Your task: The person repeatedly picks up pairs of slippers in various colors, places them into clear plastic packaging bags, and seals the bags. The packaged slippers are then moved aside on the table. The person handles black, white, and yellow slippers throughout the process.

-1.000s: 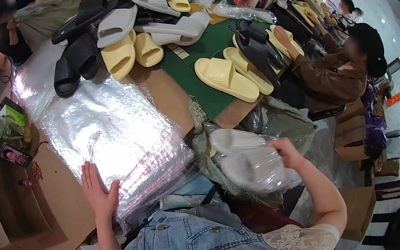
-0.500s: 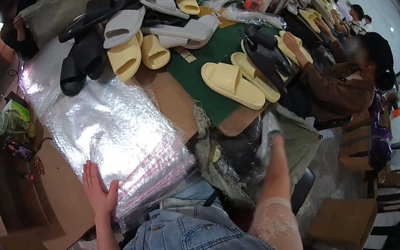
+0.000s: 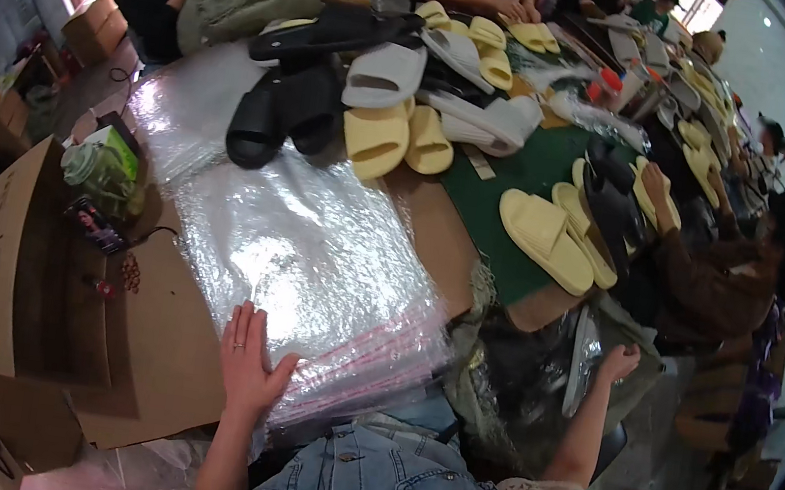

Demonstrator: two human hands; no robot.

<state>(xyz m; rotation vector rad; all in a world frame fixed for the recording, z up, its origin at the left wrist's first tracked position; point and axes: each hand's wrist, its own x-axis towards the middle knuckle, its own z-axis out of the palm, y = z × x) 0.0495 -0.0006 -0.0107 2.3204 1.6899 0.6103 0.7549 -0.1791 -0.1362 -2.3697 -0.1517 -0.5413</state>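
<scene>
My left hand lies flat with its fingers stretched on a stack of shiny clear plastic bags with pink-edged ends. Off to the right, my right hand is loosely curled over the open sack, and I see nothing in its fingers. Just left of that hand, a light-coloured slipper in clear plastic stands upright in the sack. Darker wrapped things lie around it, hard to make out. Beyond the sack, a yellow slipper rests on the green table top.
Black slippers, grey slippers and yellow slippers are heaped at the bags' far end. A cardboard box stands left, beside a green-filled jar and a phone. A co-worker sits at the right, handling slippers.
My view has swung left. The right hand has come away from the wrapped slipper in the sack and sits to its right, fingers curled. My left hand stays flat on the bags.
</scene>
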